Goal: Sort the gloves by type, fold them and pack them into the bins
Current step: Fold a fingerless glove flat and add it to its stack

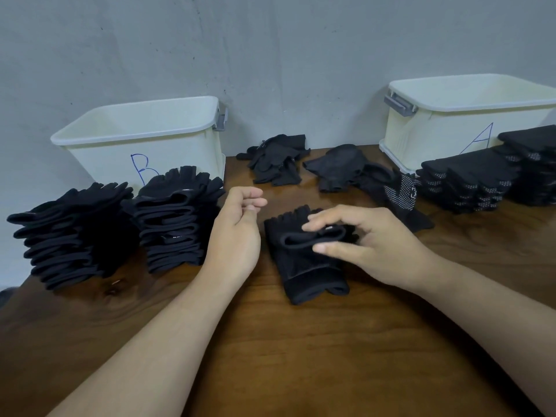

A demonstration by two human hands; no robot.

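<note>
Right hand (370, 245) pinches fingerless glove (304, 266) (long axis near-to-far), left hand (237, 233) loose, empty, between it and folded stacks (171, 224).

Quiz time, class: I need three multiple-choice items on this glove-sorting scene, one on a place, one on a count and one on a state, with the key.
1. Where does the cream plastic bin marked B stand?
A. back left
B. back right
C. front middle

2. How many stacks of folded black fingerless gloves lie in front of it?
A. one
B. two
C. four

3. What does the left hand hold?
A. a bin handle
B. a dotted glove
C. nothing

Key:
1 A, the bin with the blue B is at the back left.
2 B, two stacks sit side by side.
3 C, its fingers are loosely curled and empty; only the right hand pinches a black fingerless glove.
</note>
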